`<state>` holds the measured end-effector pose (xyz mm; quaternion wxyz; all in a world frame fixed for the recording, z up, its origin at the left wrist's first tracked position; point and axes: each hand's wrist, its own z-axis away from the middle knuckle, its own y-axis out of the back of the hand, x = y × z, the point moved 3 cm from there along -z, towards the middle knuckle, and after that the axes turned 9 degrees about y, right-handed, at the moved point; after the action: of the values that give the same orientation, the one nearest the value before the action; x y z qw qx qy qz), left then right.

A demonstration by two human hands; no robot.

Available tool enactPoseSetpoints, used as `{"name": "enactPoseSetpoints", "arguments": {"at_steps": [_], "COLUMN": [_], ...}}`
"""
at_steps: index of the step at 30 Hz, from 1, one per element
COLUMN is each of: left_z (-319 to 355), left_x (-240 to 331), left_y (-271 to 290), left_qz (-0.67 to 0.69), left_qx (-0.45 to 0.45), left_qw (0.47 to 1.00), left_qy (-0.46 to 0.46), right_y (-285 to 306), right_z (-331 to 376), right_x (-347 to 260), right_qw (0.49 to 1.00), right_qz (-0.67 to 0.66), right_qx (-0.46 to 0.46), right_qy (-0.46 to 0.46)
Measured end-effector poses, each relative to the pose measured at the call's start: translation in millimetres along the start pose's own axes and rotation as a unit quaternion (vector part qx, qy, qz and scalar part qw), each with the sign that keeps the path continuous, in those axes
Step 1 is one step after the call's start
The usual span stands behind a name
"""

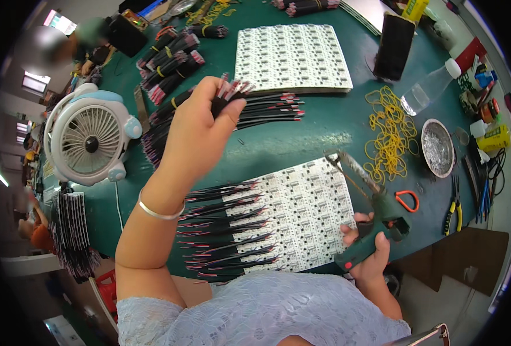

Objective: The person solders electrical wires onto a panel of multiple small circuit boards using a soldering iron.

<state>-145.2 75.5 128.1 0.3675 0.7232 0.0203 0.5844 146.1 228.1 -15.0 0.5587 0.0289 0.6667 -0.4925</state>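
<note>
Head: left hand (200,124) grips black red-tipped wire bundle (267,109); right hand (368,248) w/ green soldering gun (374,228).

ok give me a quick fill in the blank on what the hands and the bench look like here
1. The left hand pinches a bunch of black ____.
2. The right hand grips a green soldering ____.
3. Yellow rubber bands lie loose on the ____ table.
4. A small white ____ stands left of the left hand.

Missing words: wires; gun; green; fan
</note>
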Motion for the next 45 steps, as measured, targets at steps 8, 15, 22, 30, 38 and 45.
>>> {"name": "enactPoseSetpoints", "arguments": {"at_steps": [8,15,22,30,38,45], "left_z": [56,77,74,75,75,73], "left_x": [-22,-69,-79,-83,-83,-83], "left_y": [-60,-58,-67,-71,-69,-69], "left_qz": [-0.306,-0.292,-0.264,-0.272,-0.279,-0.270], "left_qx": [-0.083,-0.072,-0.072,-0.081,-0.084,-0.094], "left_qw": [0.937,0.943,0.938,0.941,0.939,0.943], "left_qy": [-0.143,-0.142,-0.210,-0.184,-0.180,-0.171], "right_y": [-9,0,-20,-23,-14,-10], "right_z": [-38,-32,-9,-5,3,6], "right_x": [-53,-83,-26,-13,-11,-10], "right_qw": [0.966,0.858,0.952,0.781,0.768,0.720], "right_qz": [0.205,0.461,0.278,0.572,0.596,0.646], "right_qx": [-0.134,-0.184,-0.113,-0.246,-0.233,-0.254], "right_qy": [0.080,0.131,-0.063,0.040,0.025,0.024]}}
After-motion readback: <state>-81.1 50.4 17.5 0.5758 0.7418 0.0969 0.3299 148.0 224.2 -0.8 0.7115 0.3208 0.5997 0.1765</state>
